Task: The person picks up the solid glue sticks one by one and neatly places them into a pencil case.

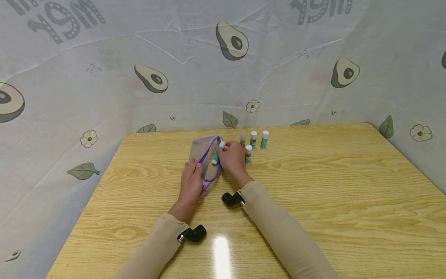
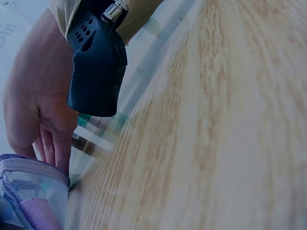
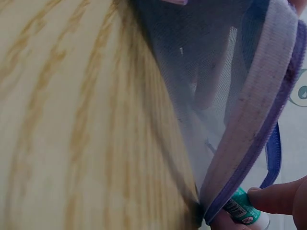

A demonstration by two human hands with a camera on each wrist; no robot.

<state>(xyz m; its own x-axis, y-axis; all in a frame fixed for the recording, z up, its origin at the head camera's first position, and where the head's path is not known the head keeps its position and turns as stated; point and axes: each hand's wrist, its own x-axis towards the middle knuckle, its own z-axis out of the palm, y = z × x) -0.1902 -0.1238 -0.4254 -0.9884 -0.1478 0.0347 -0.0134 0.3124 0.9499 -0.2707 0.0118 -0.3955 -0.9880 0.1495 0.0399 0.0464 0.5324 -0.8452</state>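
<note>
A mesh zipper pouch with purple trim lies on the table, its mouth spread open toward the right. My left hand grips the near left edge of the pouch. At the mouth, my right hand pinches a glue stick, green and white, held at a tilt over the opening. In the right wrist view, the purple zipper edge hides part of this glue stick. The left wrist view shows my right hand reaching down behind the pouch rim.
Just right of my right hand stand several upright sticks: a near glue stick, two farther ones, and a brownish tube. The wooden table ends at a printed cloth behind. Black wrist cameras jut from both sleeves.
</note>
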